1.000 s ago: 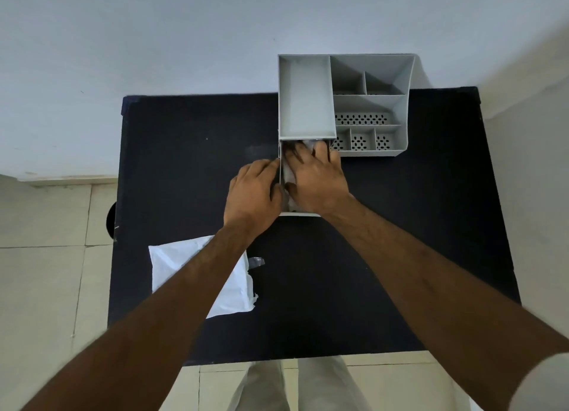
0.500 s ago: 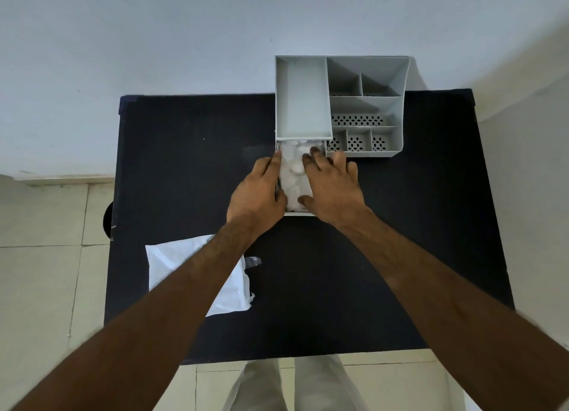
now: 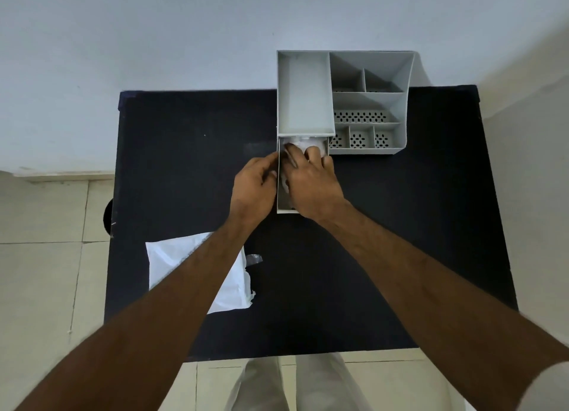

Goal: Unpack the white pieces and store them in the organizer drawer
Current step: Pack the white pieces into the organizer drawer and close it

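Observation:
The grey organizer (image 3: pixel 304 93) stands at the back edge of the black table (image 3: pixel 415 225). Its drawer (image 3: pixel 284 209) is pulled out toward me and holds several white pieces (image 3: pixel 303 142), mostly hidden under my fingers. My left hand (image 3: pixel 255 185) is beside the drawer, its fingers curled onto the left wall. My right hand (image 3: pixel 311 182) lies over the drawer with its fingers spread down among the white pieces, touching them; no piece is lifted.
An emptied, torn white bag (image 3: pixel 172 256) lies flat on the table's near left, partly under my left forearm, with a small clear scrap (image 3: pixel 254 259) beside it. The organizer's open compartments (image 3: pixel 366 114) sit to the drawer's right. A white wall is behind.
My right hand has moved from the drawer's right side back over it, fingers into the white pieces. My left hand's fingers have curled onto the left wall. The drawer stays pulled out.

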